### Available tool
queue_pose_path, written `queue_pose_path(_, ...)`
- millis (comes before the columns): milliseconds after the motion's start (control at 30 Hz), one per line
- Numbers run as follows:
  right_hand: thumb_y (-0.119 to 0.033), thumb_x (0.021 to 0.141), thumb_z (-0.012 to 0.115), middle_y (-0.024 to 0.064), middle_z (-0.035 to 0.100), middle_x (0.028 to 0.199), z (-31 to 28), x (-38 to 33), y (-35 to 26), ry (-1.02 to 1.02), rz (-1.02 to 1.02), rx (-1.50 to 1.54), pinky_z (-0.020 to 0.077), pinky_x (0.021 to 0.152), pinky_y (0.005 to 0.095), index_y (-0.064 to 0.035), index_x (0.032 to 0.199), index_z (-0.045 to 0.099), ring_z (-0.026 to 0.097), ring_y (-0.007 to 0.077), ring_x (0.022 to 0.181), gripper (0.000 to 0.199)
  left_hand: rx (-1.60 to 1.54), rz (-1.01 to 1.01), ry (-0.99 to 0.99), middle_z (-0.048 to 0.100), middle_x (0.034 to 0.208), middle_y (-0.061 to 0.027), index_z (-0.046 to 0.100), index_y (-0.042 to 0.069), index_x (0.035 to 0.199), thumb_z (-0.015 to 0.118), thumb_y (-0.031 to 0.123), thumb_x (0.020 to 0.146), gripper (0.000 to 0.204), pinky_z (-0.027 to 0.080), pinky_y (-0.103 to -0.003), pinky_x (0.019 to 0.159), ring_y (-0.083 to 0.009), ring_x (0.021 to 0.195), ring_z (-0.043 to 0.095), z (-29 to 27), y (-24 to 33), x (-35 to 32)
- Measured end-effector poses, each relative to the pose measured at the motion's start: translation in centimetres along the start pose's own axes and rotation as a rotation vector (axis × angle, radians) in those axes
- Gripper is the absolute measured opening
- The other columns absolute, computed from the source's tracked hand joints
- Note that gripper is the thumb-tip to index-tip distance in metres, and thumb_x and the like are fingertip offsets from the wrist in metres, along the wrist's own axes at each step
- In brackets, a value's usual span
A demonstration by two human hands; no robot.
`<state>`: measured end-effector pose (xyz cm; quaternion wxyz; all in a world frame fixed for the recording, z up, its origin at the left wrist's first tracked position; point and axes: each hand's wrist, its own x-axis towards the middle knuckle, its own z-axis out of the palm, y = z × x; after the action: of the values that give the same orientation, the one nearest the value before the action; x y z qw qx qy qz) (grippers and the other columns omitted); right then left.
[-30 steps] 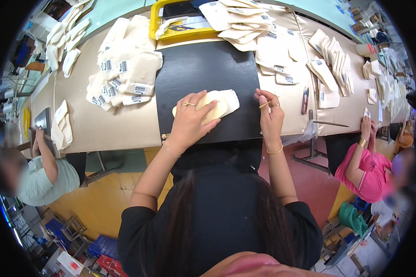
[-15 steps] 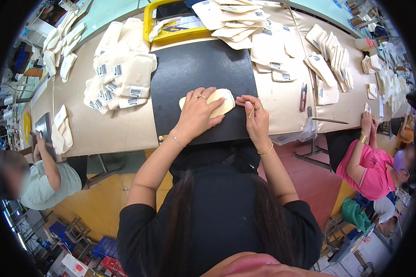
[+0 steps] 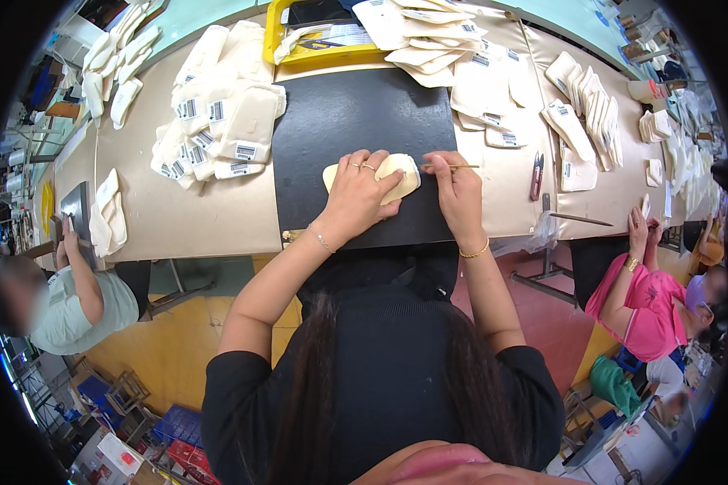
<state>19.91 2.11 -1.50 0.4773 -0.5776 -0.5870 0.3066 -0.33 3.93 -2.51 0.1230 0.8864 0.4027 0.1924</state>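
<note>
A cream padded fabric piece point(image 3: 398, 187) with a rounded outline lies on the black mat point(image 3: 364, 101) before me. My left hand point(image 3: 357, 192) holds it down, thumb on its face and fingers over its far edge. Just right of the piece, my right hand point(image 3: 459, 194) pinches a thin brown stick point(image 3: 464, 166) between thumb and fingertips. The stick points sideways to the right, and its gripped part is hidden. A small gap separates the right fingertips from the piece's white-edged right end.
A pile of labelled cream pieces point(image 3: 218, 121) lies left of the mat, with more stacks point(image 3: 429, 48) at the far right. Behind the mat stands a yellow tray point(image 3: 332, 61). Red-handled snips point(image 3: 536, 178) and a long dark blade point(image 3: 581, 218) lie right. Co-workers sit on both sides.
My right hand has drawn slightly away from the piece's end, and the stick has swung from pointing down to pointing right. My left hand keeps its hold on the piece.
</note>
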Motion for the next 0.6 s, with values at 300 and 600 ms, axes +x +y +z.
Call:
queue_pose_path(300, -0.018, 0.099, 0.065, 0.0122, 0.069, 0.081, 1.4, 0.8, -0.1, -0.155, -0.137, -0.311, 0.0525, 0.071, 0.0388, -0.0011, 0.091, 0.071, 0.066, 0.0292, 0.076, 0.020, 0.017, -0.030, -0.064, 0.059, 0.132, -0.0129, 0.073, 0.019, 0.115, 0.082, 0.028, 0.073, 0.043, 0.041, -0.047, 0.104, -0.0338, 0.122, 0.053, -0.3, 0.3, 0.1)
queue_pose_path(600, -0.015, 0.095, 0.065, 0.0115, 0.070, 0.087, 0.3, 1.5, -0.6, -0.368, -0.254, -0.428, 0.0531, 0.082, 0.0403, -0.0009, 0.094, 0.072, 0.065, 0.0312, 0.083, 0.016, 0.031, -0.052, -0.086, 0.059, 0.134, -0.0133, 0.074, 0.017, 0.114, 0.082, 0.027, 0.073, 0.043, 0.040, -0.046, 0.105, -0.0333, 0.123, 0.053, -0.6, 0.6, 0.3)
